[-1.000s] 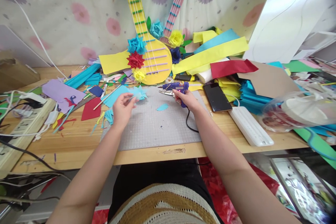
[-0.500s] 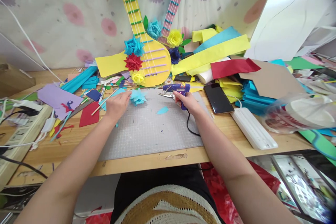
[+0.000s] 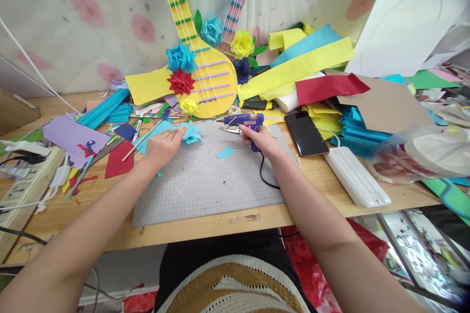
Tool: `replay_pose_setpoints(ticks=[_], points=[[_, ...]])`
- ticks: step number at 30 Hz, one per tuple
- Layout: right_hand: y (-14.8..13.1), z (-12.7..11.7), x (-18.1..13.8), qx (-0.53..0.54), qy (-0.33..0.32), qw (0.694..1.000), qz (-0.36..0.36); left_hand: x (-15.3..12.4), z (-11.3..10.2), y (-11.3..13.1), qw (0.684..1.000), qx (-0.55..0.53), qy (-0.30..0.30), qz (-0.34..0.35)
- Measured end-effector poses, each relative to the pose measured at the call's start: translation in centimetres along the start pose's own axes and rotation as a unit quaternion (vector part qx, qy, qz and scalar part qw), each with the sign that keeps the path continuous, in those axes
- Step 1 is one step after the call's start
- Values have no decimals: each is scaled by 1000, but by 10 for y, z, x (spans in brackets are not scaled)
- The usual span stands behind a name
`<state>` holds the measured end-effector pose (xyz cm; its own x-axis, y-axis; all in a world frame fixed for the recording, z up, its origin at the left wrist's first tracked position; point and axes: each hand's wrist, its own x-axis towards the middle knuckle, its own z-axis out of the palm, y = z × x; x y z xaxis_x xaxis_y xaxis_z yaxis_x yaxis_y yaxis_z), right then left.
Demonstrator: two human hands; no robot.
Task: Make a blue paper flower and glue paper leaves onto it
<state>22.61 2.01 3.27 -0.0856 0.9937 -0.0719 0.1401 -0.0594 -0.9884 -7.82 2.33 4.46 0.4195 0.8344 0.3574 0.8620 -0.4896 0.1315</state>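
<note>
My left hand (image 3: 163, 145) is closed at the side of a light-blue paper flower (image 3: 191, 134), fingers pinching it over the grey cutting mat (image 3: 205, 186). My right hand (image 3: 261, 142) wraps round the handle of a purple glue gun (image 3: 240, 120), its nozzle pointing left toward the flower but apart from it. A pair of scissors (image 3: 230, 129) shows just under the gun, against my right fingers; whether they are held too is unclear. Between my hands a loose light-blue paper petal (image 3: 225, 152) lies on the mat.
Behind the mat leans a yellow paper lute-like instrument (image 3: 216, 73) with paper flowers. A phone (image 3: 306, 134) and white power bank (image 3: 358, 176) sit at right, a power strip (image 3: 31, 181) at left. Crepe paper (image 3: 304, 66) is heaped behind.
My head view has shifted slightly, moving the scene a little left and up. The left hand now lies flatter and shows more of its back. Both hands keep their hold.
</note>
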Motion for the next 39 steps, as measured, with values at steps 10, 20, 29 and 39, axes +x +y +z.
replay_pose_setpoints(ticks=[10, 20, 29, 39], points=[[-3, 0, -1, 16, 6, 1000, -1, -1, -17, 6, 999, -25, -30, 38], [-1, -1, 0, 1, 0, 1000, -8, -1, -15, 9, 994, -19, -100, 50], [0, -1, 0, 5, 8, 1000, -6, 1, -14, 7, 992, -30, -103, 60], [-6, 1, -2, 9, 14, 1000, 5, 0, -14, 9, 992, -29, -110, 57]])
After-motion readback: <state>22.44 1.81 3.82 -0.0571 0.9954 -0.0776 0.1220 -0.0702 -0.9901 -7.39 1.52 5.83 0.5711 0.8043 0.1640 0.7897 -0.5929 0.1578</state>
